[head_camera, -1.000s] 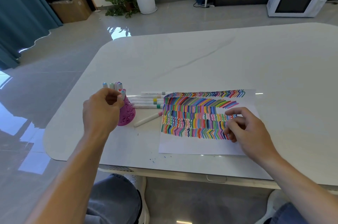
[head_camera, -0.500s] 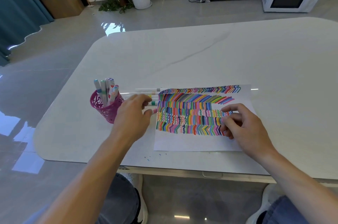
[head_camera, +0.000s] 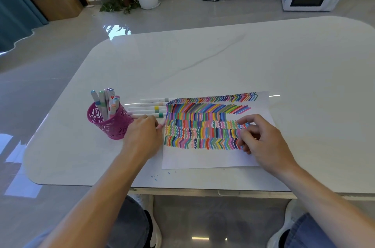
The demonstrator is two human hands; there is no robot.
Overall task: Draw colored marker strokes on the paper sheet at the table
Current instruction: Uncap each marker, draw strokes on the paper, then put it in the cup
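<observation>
The paper sheet (head_camera: pixel 203 158) lies flat on the counter (head_camera: pixel 223 61), between the two grips and partly under the right one; rows of colored strokes fill most of it, with a bare strip toward the person. The right grip (head_camera: pixel 263 142) rests on the strokes at the sheet's right end, fingers curled inward; I cannot tell whether it pinches anything. The left grip (head_camera: pixel 143 136) sits just off the sheet's left edge, fingers bent down around a pink-tipped marker (head_camera: pixel 161 126) whose tip pokes out toward the paper. Just beyond that grip, four white markers (head_camera: pixel 150 109) lie side by side. To its left, touching it, stands a purple cup (head_camera: pixel 113 128) of upright markers (head_camera: pixel 103 101).
</observation>
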